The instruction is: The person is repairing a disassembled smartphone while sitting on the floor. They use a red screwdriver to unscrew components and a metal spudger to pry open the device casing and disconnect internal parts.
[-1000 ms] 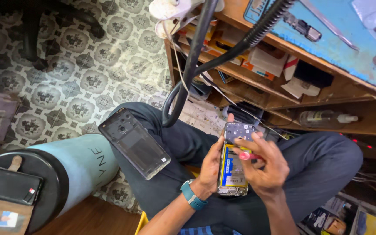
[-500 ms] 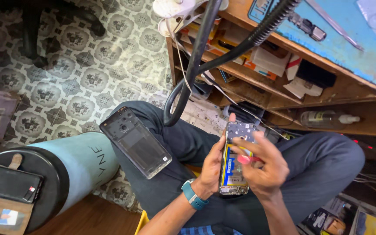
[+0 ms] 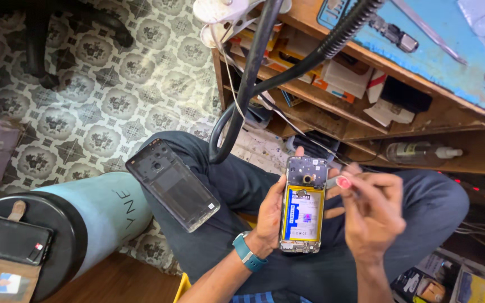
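While the right hand (image 3: 374,216) pinches a small pink-tipped tool (image 3: 339,181) between thumb and fingertips, aiming it at the upper board, the left hand (image 3: 269,216) wraps its fingers around the opened smartphone (image 3: 303,205), bracing it above the lap with the yellow-edged battery facing up. The removed back cover (image 3: 172,184) rests on the left knee, seemingly parked within reach, beside a pale blue cylinder (image 3: 94,219).

Back cover (image 3: 172,183) on knee, left of opened phone (image 3: 303,206).
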